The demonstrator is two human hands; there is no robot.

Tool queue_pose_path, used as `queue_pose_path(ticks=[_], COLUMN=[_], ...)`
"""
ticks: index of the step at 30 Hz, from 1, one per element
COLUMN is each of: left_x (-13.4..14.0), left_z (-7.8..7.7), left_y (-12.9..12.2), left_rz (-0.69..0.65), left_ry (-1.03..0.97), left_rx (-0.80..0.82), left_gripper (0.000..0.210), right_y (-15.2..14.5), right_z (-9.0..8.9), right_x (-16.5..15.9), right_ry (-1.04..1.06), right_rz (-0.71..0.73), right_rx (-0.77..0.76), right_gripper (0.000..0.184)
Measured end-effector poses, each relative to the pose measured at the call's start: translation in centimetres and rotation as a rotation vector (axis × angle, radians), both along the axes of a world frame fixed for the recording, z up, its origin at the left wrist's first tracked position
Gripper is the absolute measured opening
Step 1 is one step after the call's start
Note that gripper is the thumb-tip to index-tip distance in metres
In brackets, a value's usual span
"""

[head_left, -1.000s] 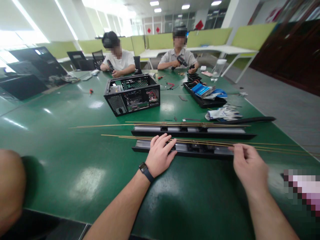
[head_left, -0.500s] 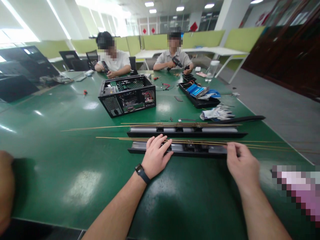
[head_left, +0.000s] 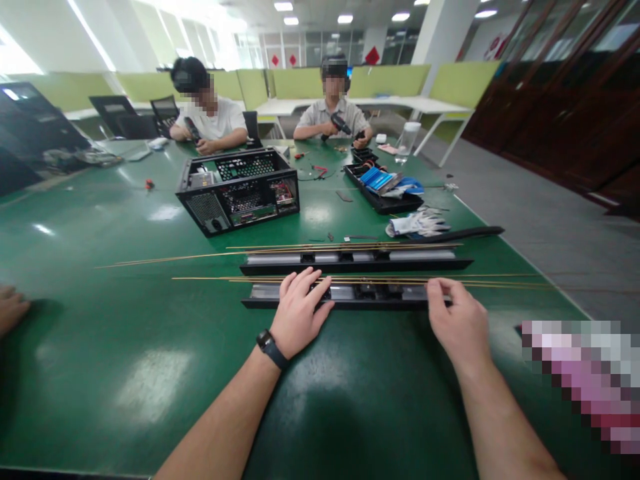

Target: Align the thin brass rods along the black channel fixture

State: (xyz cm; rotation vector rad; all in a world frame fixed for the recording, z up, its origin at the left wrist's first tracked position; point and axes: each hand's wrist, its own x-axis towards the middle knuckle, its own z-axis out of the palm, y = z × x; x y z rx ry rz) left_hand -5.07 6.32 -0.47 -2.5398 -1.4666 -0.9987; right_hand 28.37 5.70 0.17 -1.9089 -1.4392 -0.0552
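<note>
Left hand (head_left: pixel 304 308): I am seeing it lying palm down over the left part of the near black channel (head_left: pixel 370 305), fingers slightly spread, fingertips reaching across the near brass-coloured rods (head_left: pixel 200 279). A dark watch (head_left: pixel 268 343) is circling its wrist.

Right hand (head_left: pixel 457 320): thumb and forefinger are pinching the near rods at the channel's right end; how many, I cannot tell.

Near rods, several: they are running lengthwise along the near channel and projecting past both its ends.

Far black channel (head_left: pixel 360 267): it is lying just behind, roughly parallel, more thin rods along it.

Gloves (head_left: pixel 420 224), white: they are lying beyond the far channel, right side.

Computer case (head_left: pixel 265 200), black, open: it is standing farther back, left of the gloves.

Co-workers, two: I am viewing them seated opposite, one in grey (head_left: pixel 345 110) holding a drill (head_left: pixel 341 124).
</note>
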Motion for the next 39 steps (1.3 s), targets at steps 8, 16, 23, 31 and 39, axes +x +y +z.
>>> queue_pose_path(ticks=[8, 16, 23, 31, 39], left_x=[-0.1, 0.0, 0.0, -0.1, 0.0], left_z=[0.0, 0.1, 0.1, 0.1, 0.1], left_y=[0.0, -0.1, -0.1, 0.0, 0.0], left_rz=[0.001, -0.001, 0.004, -0.002, 0.000], left_ry=[0.002, -0.010, 0.001, 0.004, 0.001], left_rx=[-0.009, -0.013, -0.019, -0.011, -0.021], left_gripper=[0.041, 0.042, 0.041, 0.041, 0.041], right_y=[0.1, 0.0, 0.0, 0.1, -0.2], right_z=[0.0, 0.2, 0.1, 0.0, 0.3], right_x=[0.6, -0.6, 0.0, 0.3, -1.0], right_ry=[0.018, -0.017, 0.024, -0.017, -0.008], right_rz=[-0.112, -0.041, -0.073, -0.172, 0.003], right_rx=[0.001, 0.005, -0.020, 0.001, 0.033], right_gripper=[0.048, 0.047, 0.050, 0.048, 0.045])
